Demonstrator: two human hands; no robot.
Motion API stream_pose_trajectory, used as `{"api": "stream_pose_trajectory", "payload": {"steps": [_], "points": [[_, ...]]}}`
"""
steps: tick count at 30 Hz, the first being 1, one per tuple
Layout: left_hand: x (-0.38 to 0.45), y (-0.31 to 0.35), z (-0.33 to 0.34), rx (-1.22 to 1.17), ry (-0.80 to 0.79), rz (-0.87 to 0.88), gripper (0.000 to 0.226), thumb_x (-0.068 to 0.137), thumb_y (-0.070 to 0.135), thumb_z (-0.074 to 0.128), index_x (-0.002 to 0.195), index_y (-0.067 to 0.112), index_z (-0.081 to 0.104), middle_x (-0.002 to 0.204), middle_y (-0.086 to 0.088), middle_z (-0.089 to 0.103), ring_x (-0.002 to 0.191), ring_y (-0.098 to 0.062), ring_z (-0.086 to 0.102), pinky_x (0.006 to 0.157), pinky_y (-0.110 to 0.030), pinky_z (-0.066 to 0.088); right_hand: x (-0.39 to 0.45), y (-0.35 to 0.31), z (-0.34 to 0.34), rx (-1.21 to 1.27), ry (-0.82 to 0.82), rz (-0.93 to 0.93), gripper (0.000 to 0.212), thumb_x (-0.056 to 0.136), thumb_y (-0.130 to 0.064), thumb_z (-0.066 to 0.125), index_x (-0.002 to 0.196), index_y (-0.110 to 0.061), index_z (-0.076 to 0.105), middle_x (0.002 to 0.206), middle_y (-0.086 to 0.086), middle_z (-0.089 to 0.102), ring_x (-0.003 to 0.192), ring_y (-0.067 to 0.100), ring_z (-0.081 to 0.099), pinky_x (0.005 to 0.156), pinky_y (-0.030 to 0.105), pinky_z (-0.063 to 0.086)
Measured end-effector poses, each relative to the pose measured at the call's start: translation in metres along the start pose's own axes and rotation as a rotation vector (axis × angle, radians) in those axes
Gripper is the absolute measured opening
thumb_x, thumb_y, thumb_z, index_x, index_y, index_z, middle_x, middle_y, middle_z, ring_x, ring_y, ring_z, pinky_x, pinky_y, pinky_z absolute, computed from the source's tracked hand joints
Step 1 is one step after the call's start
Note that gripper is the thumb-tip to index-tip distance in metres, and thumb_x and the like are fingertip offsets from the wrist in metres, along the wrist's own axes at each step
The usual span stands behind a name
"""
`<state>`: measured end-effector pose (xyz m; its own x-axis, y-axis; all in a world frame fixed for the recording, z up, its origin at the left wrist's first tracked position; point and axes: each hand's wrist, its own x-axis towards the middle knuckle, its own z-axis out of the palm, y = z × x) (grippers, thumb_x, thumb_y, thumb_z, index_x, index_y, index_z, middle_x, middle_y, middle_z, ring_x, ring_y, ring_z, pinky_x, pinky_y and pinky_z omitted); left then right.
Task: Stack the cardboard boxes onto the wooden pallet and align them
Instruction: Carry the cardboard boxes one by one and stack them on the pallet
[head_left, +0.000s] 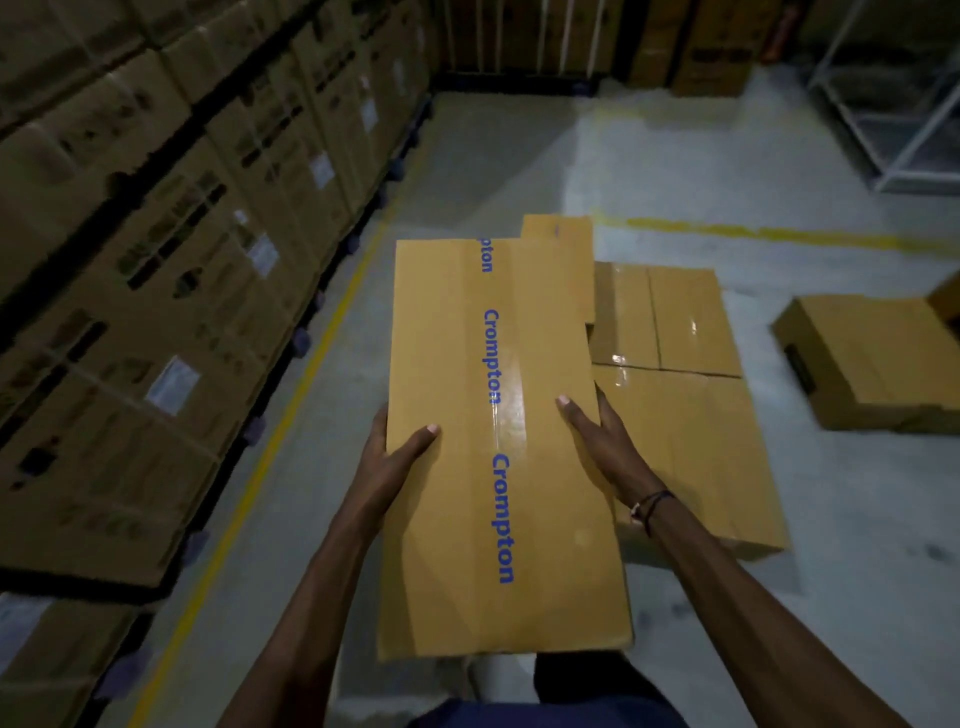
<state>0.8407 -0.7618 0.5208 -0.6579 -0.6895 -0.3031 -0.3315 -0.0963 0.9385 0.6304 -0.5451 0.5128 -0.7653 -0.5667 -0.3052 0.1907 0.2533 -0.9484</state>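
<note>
— While the left thumb lies flat on top, where are the other fingers (415, 441) of that hand?
— Wrapped over the long left edge of the long cardboard box (498, 441); the left hand (395, 457) grasps it there. The right hand (602, 441) mirrors it, thumb on top near the tape strip printed "Crompton", fingers curled round the right edge. A dark cord bracelet (649, 506) sits on that wrist.
— And the box itself?
— Held lengthwise, flat side up, above the floor (519, 156), pointing away from the person.
— What lies beneath?
— Just right of it, partly hidden under it, flat taped boxes (675, 374) lie side by side low on the floor; I cannot tell whether a pallet is under them. Another box (872, 358) sits apart near the right edge.
— Further out?
— A yellow line (291, 415) runs along the floor beside a tall wall of stacked cartons (156, 260) on the left.
</note>
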Motion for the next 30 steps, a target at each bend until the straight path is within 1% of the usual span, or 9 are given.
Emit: {"api": "stream_pose_trajectory", "payload": {"steps": [2, 5, 10, 14, 19, 22, 24, 26, 30], "points": [[0.029, 0.006, 0.012, 0.01, -0.059, 0.006, 0.072, 0.091, 0.05, 0.078, 0.154, 0.04, 0.043, 0.136, 0.013, 0.066, 0.116, -0.008, 0.069, 0.087, -0.031, 0.058, 0.012, 0.001, -0.009, -0.013, 0.072, 0.005, 0.067, 0.102, -0.052, 0.062, 0.161, -0.034, 0.037, 0.143, -0.02, 0.053, 0.135, 0.008, 0.049, 0.109, 0.027, 0.035], [0.072, 0.008, 0.035, 0.035, -0.136, -0.006, 0.075, 0.088, 0.054, 0.08, 0.152, 0.04, 0.045, 0.138, 0.011, 0.065, 0.119, -0.012, 0.069, 0.097, -0.042, 0.059, 0.034, 0.008, -0.026, -0.015, 0.139, 0.013, 0.068, 0.098, -0.059, 0.065, 0.158, -0.037, 0.044, 0.148, -0.019, 0.058, 0.137, 0.006, 0.053, 0.116, 0.031, 0.039], [0.135, 0.002, 0.078, 0.083, -0.193, -0.071, 0.084, 0.083, 0.066, 0.079, 0.154, 0.043, 0.041, 0.14, 0.012, 0.063, 0.121, -0.014, 0.067, 0.102, -0.051, 0.057, 0.088, 0.024, -0.056, -0.004, 0.179, 0.083, 0.082, 0.091, -0.071, 0.066, 0.161, -0.038, 0.037, 0.156, -0.014, 0.052, 0.142, 0.012, 0.05, 0.121, 0.04, 0.038], [0.187, -0.012, 0.112, 0.097, -0.183, -0.138, 0.087, 0.081, 0.069, 0.079, 0.154, 0.044, 0.04, 0.14, 0.012, 0.063, 0.121, -0.014, 0.067, 0.103, -0.052, 0.057, 0.143, 0.038, -0.077, -0.004, 0.172, 0.138, 0.078, 0.096, -0.063, 0.063, 0.163, -0.038, 0.034, 0.153, -0.015, 0.05, 0.14, 0.011, 0.047, 0.115, 0.034, 0.036], [0.249, -0.038, 0.152, 0.107, -0.191, -0.159, 0.092, 0.081, 0.069, 0.075, 0.158, 0.038, 0.035, 0.145, 0.009, 0.06, 0.124, -0.014, 0.064, 0.105, -0.05, 0.055, 0.216, 0.078, -0.097, -0.019, 0.16, 0.187, 0.093, 0.08, -0.084, 0.065, 0.159, -0.043, 0.039, 0.151, -0.014, 0.057, 0.138, 0.013, 0.054, 0.121, 0.048, 0.041], [0.283, -0.062, 0.17, 0.111, -0.204, -0.183, 0.086, 0.082, 0.067, 0.075, 0.154, 0.038, 0.036, 0.137, 0.016, 0.059, 0.121, -0.009, 0.062, 0.105, -0.047, 0.053, 0.256, 0.108, -0.103, -0.015, 0.164, 0.239, 0.095, 0.076, -0.087, 0.065, 0.158, -0.046, 0.039, 0.151, -0.012, 0.057, 0.137, 0.016, 0.055, 0.119, 0.051, 0.043], [0.307, -0.082, 0.182, 0.11, -0.194, -0.201, 0.084, 0.084, 0.064, 0.076, 0.154, 0.039, 0.036, 0.134, 0.018, 0.059, 0.117, -0.003, 0.06, 0.103, -0.042, 0.051, 0.284, 0.132, -0.105, -0.014, 0.16, 0.256, 0.09, 0.08, -0.084, 0.066, 0.157, -0.047, 0.04, 0.152, -0.013, 0.056, 0.138, 0.014, 0.054, 0.119, 0.05, 0.043], [0.33, -0.108, 0.192, 0.127, -0.165, -0.228, 0.099, 0.078, 0.072, 0.076, 0.159, 0.037, 0.033, 0.14, 0.011, 0.058, 0.118, -0.008, 0.06, 0.101, -0.041, 0.05, 0.311, 0.157, -0.104, -0.02, 0.149, 0.259, 0.081, 0.087, -0.076, 0.068, 0.157, -0.047, 0.04, 0.153, -0.015, 0.055, 0.14, 0.013, 0.052, 0.119, 0.047, 0.042], [0.377, -0.165, 0.209, 0.177, -0.167, -0.274, 0.109, 0.065, 0.082, 0.071, 0.158, 0.038, 0.033, 0.145, 0.007, 0.057, 0.127, -0.019, 0.059, 0.109, -0.053, 0.051, 0.356, 0.216, -0.103, -0.022, 0.193, 0.288, 0.075, 0.093, -0.065, 0.066, 0.159, -0.043, 0.04, 0.152, -0.014, 0.054, 0.139, 0.013, 0.051, 0.112, 0.036, 0.041]]}}
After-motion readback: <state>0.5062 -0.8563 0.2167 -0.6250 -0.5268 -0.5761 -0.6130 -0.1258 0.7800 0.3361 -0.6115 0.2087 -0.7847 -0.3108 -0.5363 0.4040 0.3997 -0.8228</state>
